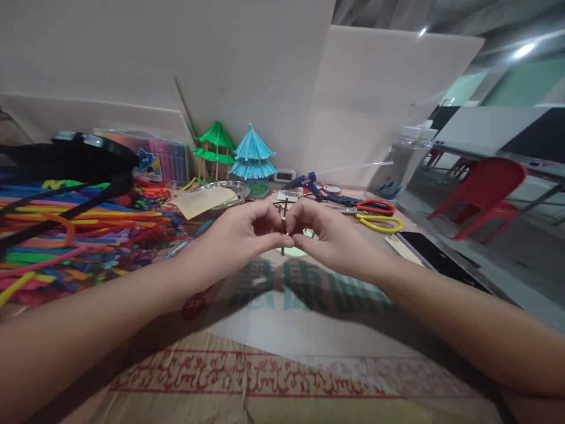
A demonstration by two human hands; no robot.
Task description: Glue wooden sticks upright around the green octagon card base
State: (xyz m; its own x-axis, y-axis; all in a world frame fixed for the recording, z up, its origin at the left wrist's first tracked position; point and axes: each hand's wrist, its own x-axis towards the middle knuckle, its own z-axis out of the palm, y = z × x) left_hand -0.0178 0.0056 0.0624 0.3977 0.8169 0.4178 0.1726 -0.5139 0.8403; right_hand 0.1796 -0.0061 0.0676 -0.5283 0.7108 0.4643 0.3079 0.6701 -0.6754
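Observation:
My left hand (247, 231) and my right hand (324, 232) meet at the centre, fingertips pinched together around a thin dark brown stick (285, 205) that stands upright. Both hands are closed on it. Just behind and under the fingers lies a pale green flat piece (295, 251), with thin brown posts rising near it. The fingers hide much of this small structure, so I cannot make out how the stick meets it.
Colourful pipe cleaners (79, 224) fill the left. Behind are green (216, 147) and blue (253, 156) little pavilions, a metal plate (238, 189) and a blue glue gun (309, 184). Scissors (375, 206), yellow-handled pliers (379, 222) and a phone (435, 256) lie right.

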